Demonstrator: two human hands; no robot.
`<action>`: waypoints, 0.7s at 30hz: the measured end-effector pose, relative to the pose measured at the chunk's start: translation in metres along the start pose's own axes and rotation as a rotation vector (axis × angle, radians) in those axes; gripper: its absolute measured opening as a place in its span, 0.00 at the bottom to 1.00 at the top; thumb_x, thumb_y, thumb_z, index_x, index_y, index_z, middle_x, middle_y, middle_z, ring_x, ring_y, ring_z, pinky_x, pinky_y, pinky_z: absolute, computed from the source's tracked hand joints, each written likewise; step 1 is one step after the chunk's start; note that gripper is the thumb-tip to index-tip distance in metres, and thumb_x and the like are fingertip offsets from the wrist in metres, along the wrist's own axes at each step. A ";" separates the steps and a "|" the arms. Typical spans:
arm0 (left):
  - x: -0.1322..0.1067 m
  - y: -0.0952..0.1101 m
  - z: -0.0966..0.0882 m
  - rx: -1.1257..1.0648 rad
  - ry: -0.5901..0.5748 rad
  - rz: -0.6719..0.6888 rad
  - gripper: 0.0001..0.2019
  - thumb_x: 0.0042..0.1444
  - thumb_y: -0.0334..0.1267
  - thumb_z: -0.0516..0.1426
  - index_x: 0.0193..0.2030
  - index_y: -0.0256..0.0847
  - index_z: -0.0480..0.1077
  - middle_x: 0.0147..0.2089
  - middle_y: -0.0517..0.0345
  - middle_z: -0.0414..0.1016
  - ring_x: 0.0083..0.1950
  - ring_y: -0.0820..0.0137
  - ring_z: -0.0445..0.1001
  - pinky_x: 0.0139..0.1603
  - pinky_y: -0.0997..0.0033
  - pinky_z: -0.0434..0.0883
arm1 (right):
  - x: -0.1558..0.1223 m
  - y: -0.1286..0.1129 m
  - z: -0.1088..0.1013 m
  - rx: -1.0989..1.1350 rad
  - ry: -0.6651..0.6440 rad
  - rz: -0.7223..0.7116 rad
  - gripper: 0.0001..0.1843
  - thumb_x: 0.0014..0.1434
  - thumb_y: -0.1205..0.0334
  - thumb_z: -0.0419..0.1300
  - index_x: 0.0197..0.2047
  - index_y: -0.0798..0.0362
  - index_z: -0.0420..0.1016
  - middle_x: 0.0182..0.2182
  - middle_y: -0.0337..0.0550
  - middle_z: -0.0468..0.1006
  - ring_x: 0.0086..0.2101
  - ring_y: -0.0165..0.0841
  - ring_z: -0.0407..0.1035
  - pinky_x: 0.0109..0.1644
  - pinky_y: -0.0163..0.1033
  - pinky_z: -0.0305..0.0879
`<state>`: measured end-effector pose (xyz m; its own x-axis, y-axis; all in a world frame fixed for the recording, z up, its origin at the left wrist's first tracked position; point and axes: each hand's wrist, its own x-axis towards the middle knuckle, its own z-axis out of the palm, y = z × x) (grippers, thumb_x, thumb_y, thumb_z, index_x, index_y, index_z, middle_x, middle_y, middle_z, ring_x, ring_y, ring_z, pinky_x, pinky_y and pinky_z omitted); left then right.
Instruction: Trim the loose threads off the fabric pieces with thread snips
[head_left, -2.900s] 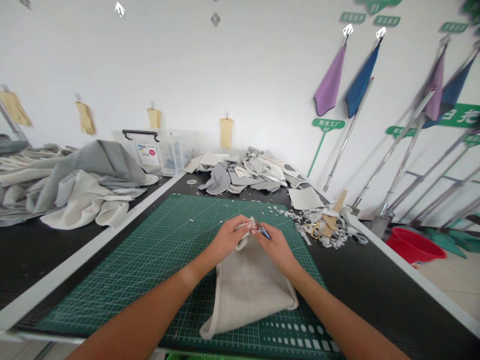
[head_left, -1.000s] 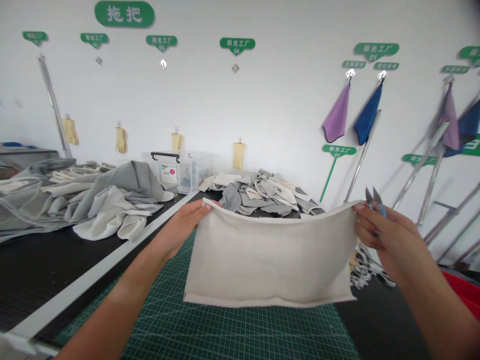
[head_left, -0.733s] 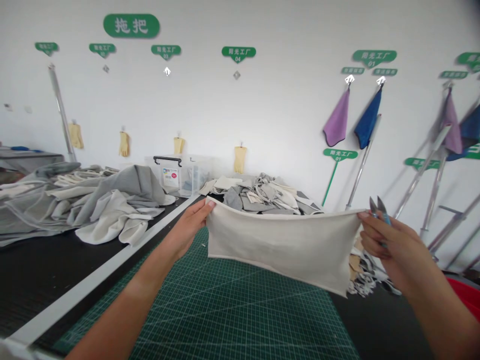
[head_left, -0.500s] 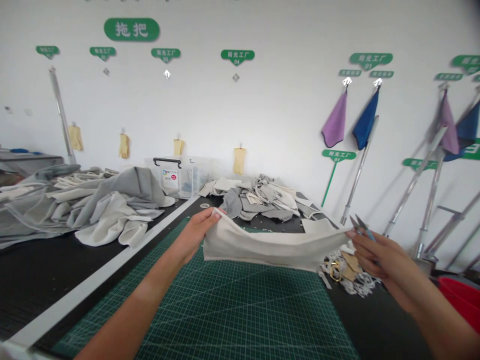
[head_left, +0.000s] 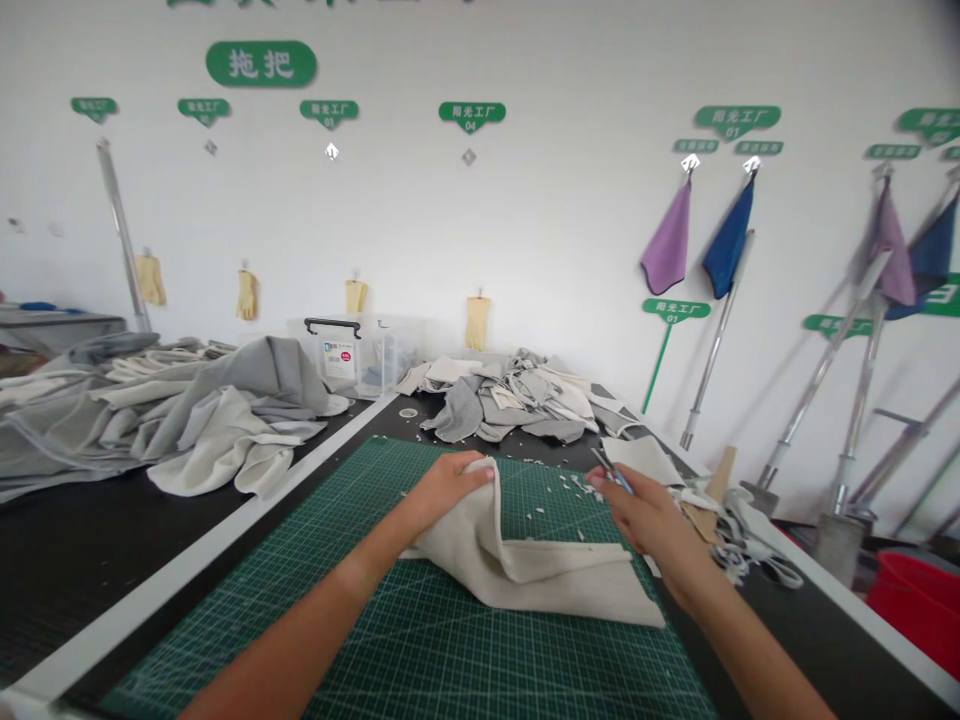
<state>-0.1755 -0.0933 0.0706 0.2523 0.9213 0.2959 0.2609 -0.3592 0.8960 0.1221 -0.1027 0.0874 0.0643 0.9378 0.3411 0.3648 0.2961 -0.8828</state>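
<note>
A hand could pass over the flat grid of the green cutting mat (head_left: 465,670), in front of the folded cloth (head_left: 555,580) and between the left hand (head_left: 450,490) and the right hand (head_left: 645,520), where small white snippets (head_left: 555,490) lie. Farther on, a heap of grey offcuts (head_left: 510,395) blocks the way; fabric scraps (head_left: 720,530) crowd beyond the right hand, and a raised white rail (head_left: 195,540) bounds the left.

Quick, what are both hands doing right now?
Left hand: closed, gripping a folded beige fabric piece.
Right hand: closed, holding small blue-handled metal snips.
</note>
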 end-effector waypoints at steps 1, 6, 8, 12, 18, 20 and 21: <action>0.001 -0.003 0.005 0.035 0.001 0.016 0.17 0.60 0.52 0.57 0.38 0.38 0.75 0.36 0.59 0.77 0.40 0.65 0.72 0.42 0.70 0.67 | 0.001 -0.001 0.014 -0.016 -0.094 -0.004 0.17 0.58 0.44 0.62 0.35 0.51 0.77 0.12 0.28 0.55 0.14 0.26 0.50 0.18 0.32 0.45; -0.007 -0.026 0.030 0.172 -0.026 0.056 0.15 0.61 0.47 0.54 0.35 0.38 0.76 0.34 0.59 0.77 0.39 0.66 0.72 0.41 0.71 0.66 | -0.009 0.009 0.077 -0.067 -0.126 -0.103 0.17 0.61 0.45 0.58 0.34 0.50 0.76 0.21 0.36 0.70 0.24 0.33 0.64 0.28 0.35 0.58; -0.011 -0.035 0.037 0.224 -0.029 0.052 0.16 0.62 0.47 0.54 0.32 0.38 0.74 0.32 0.59 0.76 0.37 0.67 0.72 0.40 0.71 0.65 | -0.020 0.015 0.092 -0.112 -0.131 -0.115 0.16 0.61 0.45 0.57 0.36 0.49 0.76 0.27 0.39 0.76 0.30 0.36 0.68 0.34 0.37 0.61; -0.016 -0.046 0.046 0.259 -0.053 0.062 0.14 0.61 0.44 0.54 0.38 0.39 0.76 0.36 0.58 0.79 0.39 0.66 0.74 0.43 0.71 0.66 | -0.041 0.024 0.103 -0.180 -0.196 -0.080 0.14 0.61 0.47 0.57 0.40 0.48 0.75 0.35 0.39 0.79 0.34 0.38 0.70 0.38 0.39 0.62; -0.020 -0.046 0.053 0.343 -0.075 0.100 0.15 0.63 0.47 0.53 0.37 0.41 0.77 0.36 0.59 0.79 0.39 0.66 0.75 0.47 0.70 0.66 | -0.044 0.032 0.096 -0.217 -0.196 -0.057 0.12 0.62 0.51 0.57 0.37 0.48 0.75 0.34 0.40 0.80 0.36 0.39 0.71 0.40 0.39 0.60; -0.021 -0.046 0.053 0.325 -0.083 0.097 0.17 0.64 0.50 0.54 0.36 0.40 0.77 0.35 0.59 0.79 0.39 0.67 0.74 0.46 0.70 0.65 | -0.043 0.032 0.094 -0.206 -0.189 -0.056 0.12 0.62 0.51 0.57 0.36 0.49 0.75 0.33 0.39 0.80 0.35 0.39 0.71 0.39 0.38 0.60; -0.021 -0.046 0.053 0.298 -0.099 0.088 0.18 0.64 0.51 0.54 0.36 0.39 0.77 0.35 0.59 0.79 0.39 0.66 0.74 0.45 0.71 0.65 | -0.043 0.033 0.094 -0.195 -0.190 -0.054 0.12 0.62 0.51 0.57 0.36 0.49 0.75 0.32 0.39 0.80 0.35 0.38 0.71 0.39 0.38 0.60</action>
<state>-0.1438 -0.1044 0.0056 0.3712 0.8713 0.3210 0.4916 -0.4777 0.7281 0.0443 -0.1160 0.0139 -0.1286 0.9443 0.3030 0.5364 0.3232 -0.7796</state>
